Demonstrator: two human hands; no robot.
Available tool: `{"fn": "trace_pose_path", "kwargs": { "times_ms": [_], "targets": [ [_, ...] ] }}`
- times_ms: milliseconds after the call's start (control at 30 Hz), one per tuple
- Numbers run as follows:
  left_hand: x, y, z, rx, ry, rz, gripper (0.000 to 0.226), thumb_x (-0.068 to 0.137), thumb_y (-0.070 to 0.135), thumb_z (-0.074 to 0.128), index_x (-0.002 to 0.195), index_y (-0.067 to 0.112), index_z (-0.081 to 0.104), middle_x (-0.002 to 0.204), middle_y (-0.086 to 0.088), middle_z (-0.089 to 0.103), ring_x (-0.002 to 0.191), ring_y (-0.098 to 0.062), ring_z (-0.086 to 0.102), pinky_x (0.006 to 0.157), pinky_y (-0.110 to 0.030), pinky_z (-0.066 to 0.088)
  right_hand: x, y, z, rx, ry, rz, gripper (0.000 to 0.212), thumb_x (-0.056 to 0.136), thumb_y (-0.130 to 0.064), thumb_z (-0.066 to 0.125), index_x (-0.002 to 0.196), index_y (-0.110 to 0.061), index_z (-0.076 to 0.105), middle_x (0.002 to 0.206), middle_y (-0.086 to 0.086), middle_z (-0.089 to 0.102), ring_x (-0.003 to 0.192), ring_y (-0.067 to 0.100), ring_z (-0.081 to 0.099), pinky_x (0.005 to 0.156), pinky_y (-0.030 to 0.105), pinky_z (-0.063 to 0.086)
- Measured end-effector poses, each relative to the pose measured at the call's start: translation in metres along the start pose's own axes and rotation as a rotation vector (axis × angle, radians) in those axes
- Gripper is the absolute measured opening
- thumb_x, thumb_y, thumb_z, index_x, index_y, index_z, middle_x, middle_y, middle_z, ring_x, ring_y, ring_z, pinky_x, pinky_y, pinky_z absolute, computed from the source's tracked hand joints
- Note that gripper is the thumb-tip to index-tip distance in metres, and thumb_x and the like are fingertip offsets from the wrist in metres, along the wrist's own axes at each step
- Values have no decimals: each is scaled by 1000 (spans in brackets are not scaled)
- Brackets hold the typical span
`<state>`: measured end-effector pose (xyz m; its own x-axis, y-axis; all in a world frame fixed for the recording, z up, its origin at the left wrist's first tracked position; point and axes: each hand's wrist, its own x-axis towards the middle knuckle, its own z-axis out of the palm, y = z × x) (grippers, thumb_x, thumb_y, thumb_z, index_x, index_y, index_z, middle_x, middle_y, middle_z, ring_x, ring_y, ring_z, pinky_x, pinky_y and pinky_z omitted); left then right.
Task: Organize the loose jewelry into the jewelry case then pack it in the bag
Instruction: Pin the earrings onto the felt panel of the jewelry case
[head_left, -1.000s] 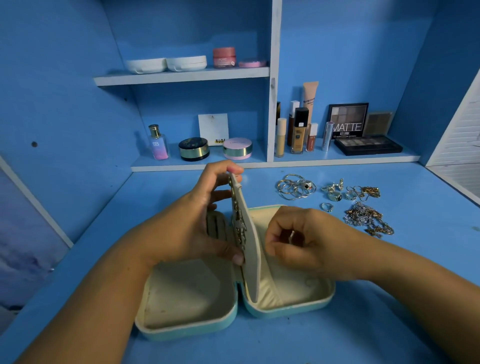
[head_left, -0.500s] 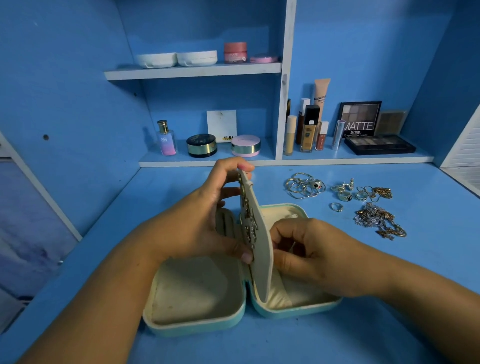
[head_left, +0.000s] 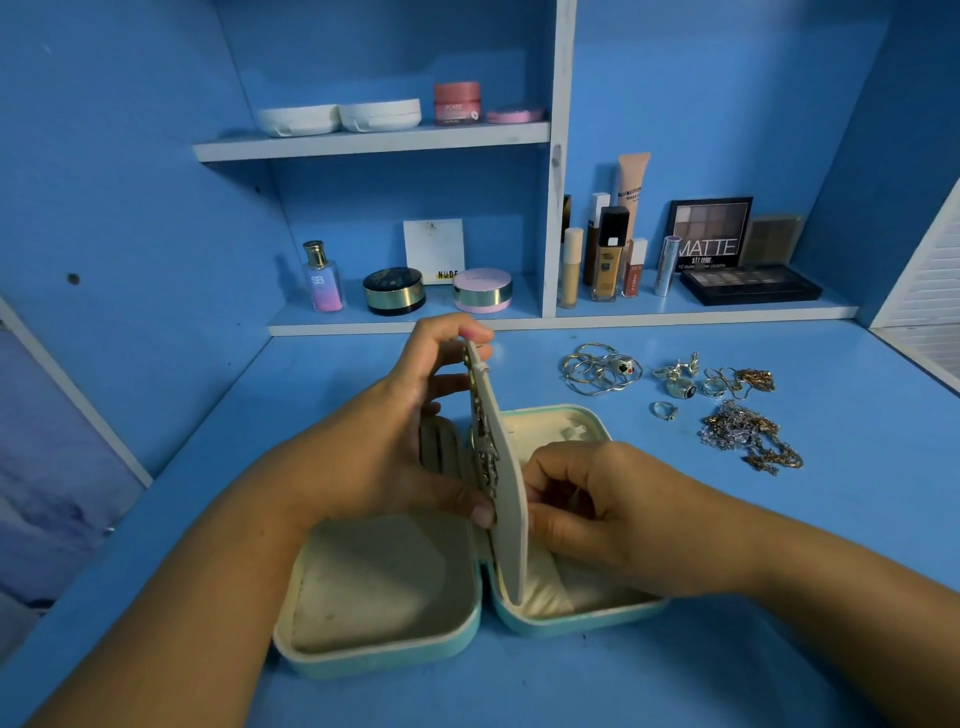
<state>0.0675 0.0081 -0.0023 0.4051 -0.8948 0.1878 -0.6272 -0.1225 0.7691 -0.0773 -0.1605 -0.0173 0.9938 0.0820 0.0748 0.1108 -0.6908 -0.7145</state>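
A teal jewelry case (head_left: 384, 654) with a cream lining lies open on the blue desk. Its middle divider panel (head_left: 511, 519) stands upright, with small jewelry pieces hanging on its left face. My left hand (head_left: 384, 457) grips the panel, fingers at its top edge and thumb near its base. My right hand (head_left: 602, 514) is curled against the panel's right face, fingertips touching it; whether they pinch anything is hidden. Loose jewelry lies to the right: silver bangles (head_left: 597, 369), rings (head_left: 680, 387) and a heap of chains (head_left: 748, 436).
Shelves at the back carry cosmetics: a perfume bottle (head_left: 323, 278), round compacts (head_left: 395, 291), foundation bottles (head_left: 608, 254) and eyeshadow palettes (head_left: 748, 283). A blue wall closes the left side. No bag is in view.
My right hand's fingers have shifted against the panel's right face. The view has tilted a little, so everything sits slightly lower and to the right. My left hand keeps its grip.
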Motion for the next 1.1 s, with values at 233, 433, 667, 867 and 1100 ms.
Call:
{"fn": "trace_pose_path", "kwargs": {
  "times_ms": [233, 433, 667, 867, 1100],
  "targets": [
    [0, -1, -1, -13, -17, 8, 108, 53, 13, 94, 132, 36, 23, 139, 13, 34, 128, 3, 43, 90, -17, 47, 1, 0, 1, 12, 4, 16, 11, 91, -28, 61, 85, -20, 63, 75, -4, 63, 62, 2, 47, 61, 24, 45],
    [-1, 1, 0, -3, -5, 9, 106, 50, 25, 91, 130, 40, 23, 139, 18, 33, 129, 5, 40, 93, -16, 46, 1, 1, 0, 15, 11, 20, 10, 91, -28, 61, 86, -20, 64, 79, -1, 65, 65, 10, 52, 64, 29, 48],
    [0, 0, -1, 27, -2, 14, 105, 52, 23, 92, 129, 40, 23, 140, 17, 34, 129, 4, 41, 99, -19, 43, 0, -1, 1, 31, 13, 24, 11, 91, -27, 60, 85, -19, 64, 77, 0, 65, 62, 3, 48, 62, 26, 46],
    [-2, 3, -1, 31, -5, 10, 105, 50, 32, 90, 129, 40, 22, 138, 20, 33, 129, 5, 40, 103, -33, 45, 1, -3, 9, 37, 43, 61, 11, 91, -31, 59, 88, -22, 64, 80, -2, 67, 65, 11, 55, 65, 31, 50],
    [-1, 2, -1, 46, -6, 19, 103, 51, 32, 90, 127, 43, 22, 141, 20, 32, 132, 3, 39, 104, -29, 44, 1, -4, 11, -15, 53, -4, 9, 93, -31, 56, 90, -25, 61, 73, -14, 58, 64, 2, 51, 57, 13, 39]
  ]
}}
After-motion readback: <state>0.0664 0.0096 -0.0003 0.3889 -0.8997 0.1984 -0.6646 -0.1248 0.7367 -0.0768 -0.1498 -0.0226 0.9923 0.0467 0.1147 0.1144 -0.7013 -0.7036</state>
